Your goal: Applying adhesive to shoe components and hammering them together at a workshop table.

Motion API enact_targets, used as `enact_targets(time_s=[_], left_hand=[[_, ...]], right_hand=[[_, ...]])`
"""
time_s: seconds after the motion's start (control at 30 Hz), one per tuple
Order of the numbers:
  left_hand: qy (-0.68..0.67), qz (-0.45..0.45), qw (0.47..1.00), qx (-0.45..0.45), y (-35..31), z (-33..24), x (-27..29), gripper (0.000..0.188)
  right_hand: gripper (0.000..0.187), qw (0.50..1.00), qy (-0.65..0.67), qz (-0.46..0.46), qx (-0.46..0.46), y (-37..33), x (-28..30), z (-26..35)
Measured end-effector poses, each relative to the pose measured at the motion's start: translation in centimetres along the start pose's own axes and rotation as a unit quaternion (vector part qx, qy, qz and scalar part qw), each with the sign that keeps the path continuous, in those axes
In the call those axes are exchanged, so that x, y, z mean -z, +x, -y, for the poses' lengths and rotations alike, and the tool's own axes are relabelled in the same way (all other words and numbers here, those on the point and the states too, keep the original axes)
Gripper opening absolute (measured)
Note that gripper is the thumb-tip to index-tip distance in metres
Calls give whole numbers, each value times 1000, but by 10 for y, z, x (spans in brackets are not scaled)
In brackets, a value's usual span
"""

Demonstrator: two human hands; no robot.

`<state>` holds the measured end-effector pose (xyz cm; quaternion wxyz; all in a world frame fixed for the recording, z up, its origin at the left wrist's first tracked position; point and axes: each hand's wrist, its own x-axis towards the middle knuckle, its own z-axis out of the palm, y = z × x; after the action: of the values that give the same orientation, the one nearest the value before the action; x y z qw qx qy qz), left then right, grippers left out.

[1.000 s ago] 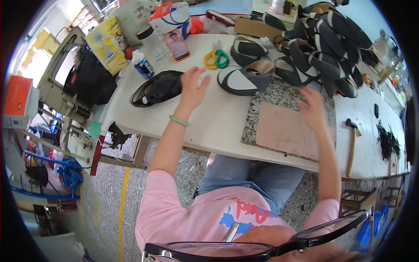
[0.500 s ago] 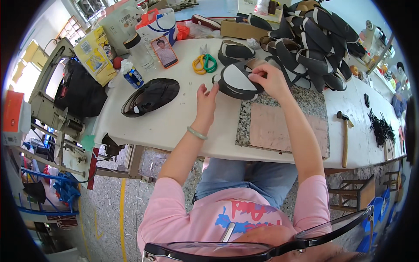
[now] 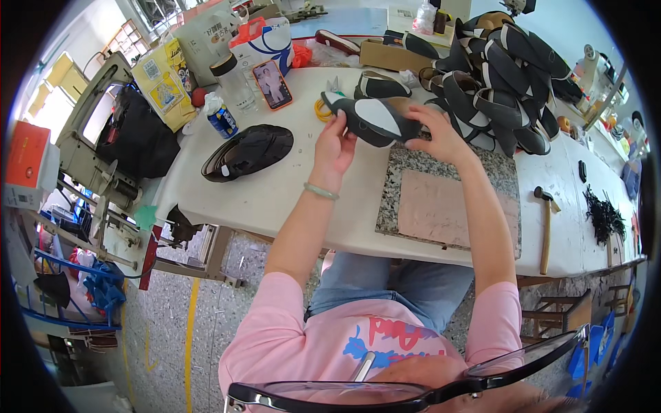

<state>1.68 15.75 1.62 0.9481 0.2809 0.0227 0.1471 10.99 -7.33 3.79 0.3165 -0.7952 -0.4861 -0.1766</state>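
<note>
Between my two hands, above the table, is a dark shoe upper (image 3: 359, 118) with a white panel on its side. Fingers of my left hand (image 3: 334, 150) are closed on its left end. At the other end my right hand (image 3: 441, 138) grips it, thumb below and fingers over the edge. Behind it lies another dark shoe upper (image 3: 383, 85), and the scissors (image 3: 321, 109) with yellow and green handles are partly covered by the held piece. A granite slab (image 3: 391, 199) bearing a pinkish sheet (image 3: 430, 206) lies below my right hand.
A heap of dark shoe uppers (image 3: 492, 103) rises at back right. At left are a shiny black bundle of uppers (image 3: 249, 153), a can (image 3: 222, 120), a clear bottle (image 3: 237, 89) and a phone (image 3: 273, 85). Right of the slab lies a hammer (image 3: 546, 234); a sewing machine (image 3: 89, 158) stands far left.
The shoe upper has been lifted and turned, so its white panel looks narrower. My left hand has gone from loose fingers beside it to holding its left end.
</note>
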Motion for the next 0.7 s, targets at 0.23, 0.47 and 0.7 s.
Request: enact_targets(time_s=[0.23, 0.47, 0.7], left_hand=[[125, 0, 992, 8, -22, 35, 1, 18], [148, -7, 989, -11, 3, -18, 58, 27], [-48, 290, 956, 12, 9, -46, 118, 37]], right_hand=[[32, 990, 68, -51, -115, 25, -23, 21], [16, 721, 595, -291, -202, -2, 48, -56], [30, 815, 480, -266, -186, 0, 41, -14]])
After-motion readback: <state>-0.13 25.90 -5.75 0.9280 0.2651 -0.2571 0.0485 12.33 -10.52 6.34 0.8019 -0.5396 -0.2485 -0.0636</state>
